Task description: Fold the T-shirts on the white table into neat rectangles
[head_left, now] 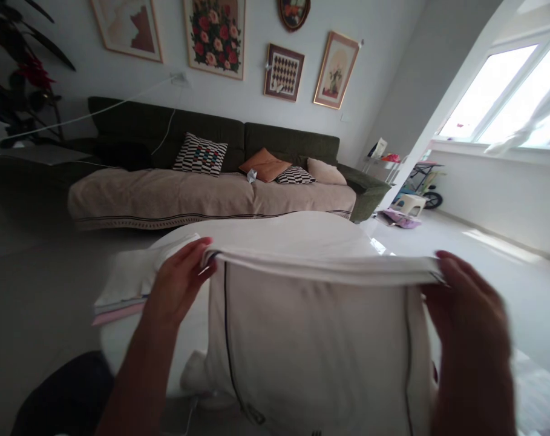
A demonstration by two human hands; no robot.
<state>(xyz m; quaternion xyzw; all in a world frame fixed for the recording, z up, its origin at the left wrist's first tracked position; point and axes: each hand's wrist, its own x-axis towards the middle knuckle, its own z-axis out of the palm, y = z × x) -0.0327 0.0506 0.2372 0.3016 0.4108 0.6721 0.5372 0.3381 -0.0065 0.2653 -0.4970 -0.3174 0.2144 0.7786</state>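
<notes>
A white garment with dark piping down both sides hangs stretched between my two hands. My left hand pinches its upper left corner, thumb and fingers closed on the edge. At the upper right corner my right hand grips the same edge, slightly blurred. The top edge is folded into a band and pulled nearly straight. Below it the cloth drops toward me, its lower end cut off by the frame. Behind my left forearm a stack of folded clothes, white, grey and pink, lies on the white table.
Beyond the table stands a dark green sofa with a beige cover and several cushions. To the right are a white stool and a window. A dark-clothed knee shows at lower left.
</notes>
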